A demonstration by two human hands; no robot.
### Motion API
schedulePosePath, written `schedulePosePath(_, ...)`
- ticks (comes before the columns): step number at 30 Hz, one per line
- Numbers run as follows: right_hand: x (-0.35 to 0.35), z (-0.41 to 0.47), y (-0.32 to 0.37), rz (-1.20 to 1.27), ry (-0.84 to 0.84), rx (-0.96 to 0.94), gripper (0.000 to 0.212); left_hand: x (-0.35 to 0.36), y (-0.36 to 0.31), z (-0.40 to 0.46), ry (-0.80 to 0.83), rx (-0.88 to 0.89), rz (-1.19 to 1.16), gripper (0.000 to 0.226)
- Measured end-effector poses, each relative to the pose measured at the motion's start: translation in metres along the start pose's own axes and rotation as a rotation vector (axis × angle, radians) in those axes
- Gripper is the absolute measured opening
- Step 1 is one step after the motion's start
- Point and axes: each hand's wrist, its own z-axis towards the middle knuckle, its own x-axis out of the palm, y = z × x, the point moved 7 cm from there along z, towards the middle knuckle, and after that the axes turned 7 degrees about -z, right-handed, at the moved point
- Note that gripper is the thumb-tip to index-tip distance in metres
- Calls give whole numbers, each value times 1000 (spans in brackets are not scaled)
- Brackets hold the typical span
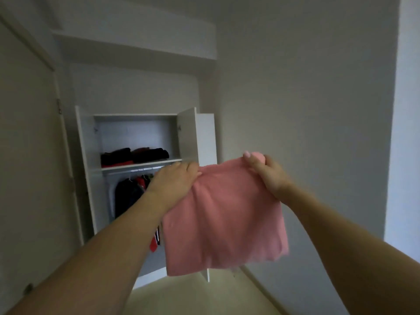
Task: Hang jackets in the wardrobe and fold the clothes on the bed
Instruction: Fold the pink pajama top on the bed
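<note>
Head view: left hand (176,178) and right hand (264,170) grip a pink cloth's (223,220) top corners before the open wardrobe (136,142).

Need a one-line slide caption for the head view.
Left hand and right hand hold a pink garment up before the open wardrobe.

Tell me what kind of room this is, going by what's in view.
Most likely a bedroom: an open white wardrobe holds folded clothes on its shelf and hanging jackets on a rail, while both hands hold up a pink garment.
</note>
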Motion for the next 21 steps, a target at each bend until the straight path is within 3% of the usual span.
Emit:
schedulePosePath(2,40,35,-4,-11,66,-96,84,27,39,3,5,2,103,39)
schedulePosePath(6,102,130,-20,10,-21,-188,32,84,126,24,36,-69,206,38)
schedulePosePath(9,160,199,-34,54,-43,-168,39,119,187,44,52,-117,261,53)
schedulePosePath(14,273,296,-58,167,-20,-95,41,191,290,68,115,-163,292,58)
schedulePosePath(18,365,372,-87,182,13,-23,37,278,377,74,197,-218,259,44)
schedulePosePath(21,435,431,-103,183,31,-12,41,331,437,76,154,-157,278,37)
